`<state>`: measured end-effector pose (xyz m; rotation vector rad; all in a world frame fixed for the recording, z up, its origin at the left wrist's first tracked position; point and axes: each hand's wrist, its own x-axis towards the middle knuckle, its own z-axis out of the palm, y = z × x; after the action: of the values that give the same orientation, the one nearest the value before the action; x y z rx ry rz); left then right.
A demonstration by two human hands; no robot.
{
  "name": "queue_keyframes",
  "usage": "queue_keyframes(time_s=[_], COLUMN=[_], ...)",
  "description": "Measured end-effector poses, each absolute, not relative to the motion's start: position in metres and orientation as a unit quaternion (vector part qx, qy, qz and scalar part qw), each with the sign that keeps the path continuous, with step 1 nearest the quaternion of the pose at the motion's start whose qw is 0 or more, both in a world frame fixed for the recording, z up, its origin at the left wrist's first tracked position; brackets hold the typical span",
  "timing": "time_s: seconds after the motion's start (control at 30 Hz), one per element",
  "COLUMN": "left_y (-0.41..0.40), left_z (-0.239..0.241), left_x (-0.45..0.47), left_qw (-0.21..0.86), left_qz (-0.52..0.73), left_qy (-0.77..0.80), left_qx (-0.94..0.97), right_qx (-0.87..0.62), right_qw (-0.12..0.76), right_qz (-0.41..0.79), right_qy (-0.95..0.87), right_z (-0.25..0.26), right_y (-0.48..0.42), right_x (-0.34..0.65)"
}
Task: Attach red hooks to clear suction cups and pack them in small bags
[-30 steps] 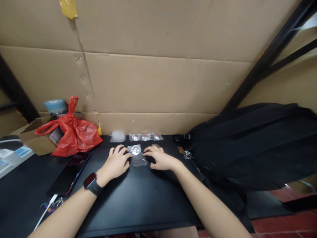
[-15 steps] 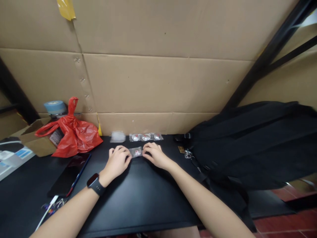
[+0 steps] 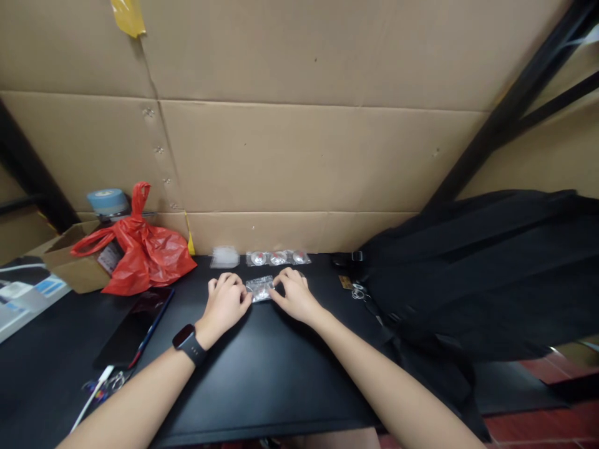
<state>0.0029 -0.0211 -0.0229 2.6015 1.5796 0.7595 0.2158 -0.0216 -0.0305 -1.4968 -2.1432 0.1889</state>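
Observation:
Between my hands lies a small clear plastic packet point(image 3: 260, 289) with a shiny round item inside, low over the black tabletop. My left hand point(image 3: 226, 300), wearing a dark smartwatch point(image 3: 189, 343) on its wrist, pinches the packet's left edge with bent fingers. On the other side, the thumb and curled fingers of my right hand point(image 3: 294, 294) grip its right edge. Just behind stand three similar packets point(image 3: 277, 258) in a row by the cardboard wall. A stack of clear empty-looking bags point(image 3: 224, 256) lies to their left.
At the left are a red plastic bag point(image 3: 152, 255), an open cardboard box point(image 3: 77, 274), a blue-lidded jar point(image 3: 108, 202), a phone point(image 3: 133, 327) and a white power strip point(image 3: 32, 296). A large black backpack point(image 3: 486, 274) fills the right side, with keys point(image 3: 358, 291) beside it.
The packet between my hands has turned a little and now catches more glare. My right fingers have spread slightly over its right edge. The camera view has shifted slightly.

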Motion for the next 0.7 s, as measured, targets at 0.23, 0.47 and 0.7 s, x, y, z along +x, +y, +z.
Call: queue_keyframes(time_s=[0.23, 0.47, 0.7], left_y=[-0.0213, -0.0221, -0.0211], left_z=[-0.0213, -0.0218, -0.0192], left_x=[0.0036, 0.0013, 0.0011], left_qw=[-0.021, 0.023, 0.052], left_qz=[0.248, 0.221, 0.229], left_qy=[0.456, 0.425, 0.447], left_qx=[0.855, 0.878, 0.863], right_qx=[-0.456, -0.440, -0.484], right_qw=[0.267, 0.197, 0.233], right_qz=[0.013, 0.072, 0.132], right_qy=[-0.849, -0.873, -0.833], right_z=[-0.0230, -0.0213, -0.0247], right_y=[-0.0258, -0.0271, -0.0234], right_x=[0.2146, 0.2161, 0.2179])
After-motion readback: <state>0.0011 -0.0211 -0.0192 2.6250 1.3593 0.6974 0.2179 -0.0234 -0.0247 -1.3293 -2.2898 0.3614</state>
